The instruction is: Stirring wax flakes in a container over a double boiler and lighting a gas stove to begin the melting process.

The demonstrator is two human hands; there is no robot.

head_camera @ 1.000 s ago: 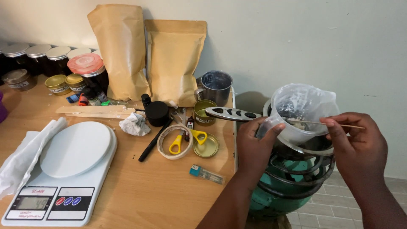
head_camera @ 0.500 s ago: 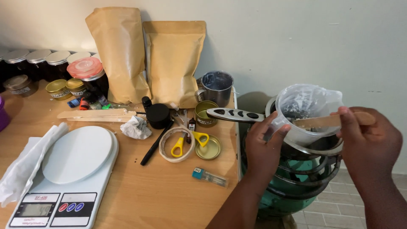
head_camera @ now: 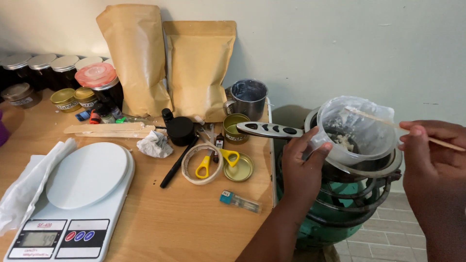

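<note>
My left hand [head_camera: 302, 167] grips the near side of a clear plastic cup [head_camera: 358, 130] that sits in a metal pot [head_camera: 361, 167] on a green gas burner [head_camera: 349, 208]. Whitish lumps [head_camera: 344, 141] lie in the cup's bottom. My right hand [head_camera: 432, 155] pinches a flat wooden stick [head_camera: 388, 122] whose tip reaches over the cup toward its far wall. The pot's long steel handle [head_camera: 269, 129] points left over the table edge.
On the wooden table [head_camera: 160, 218] are a white kitchen scale [head_camera: 73, 194], two brown paper pouches [head_camera: 170, 63], a steel mug [head_camera: 247, 99], gold tins [head_camera: 235, 128], a tape roll with yellow scissors [head_camera: 204, 165], a black marker [head_camera: 177, 161], wooden sticks [head_camera: 109, 128] and dark jars [head_camera: 43, 68].
My right hand has drawn back to the right and lifted the stick, so its tip rose from the cup's contents to the upper far side. My left hand stays on the cup.
</note>
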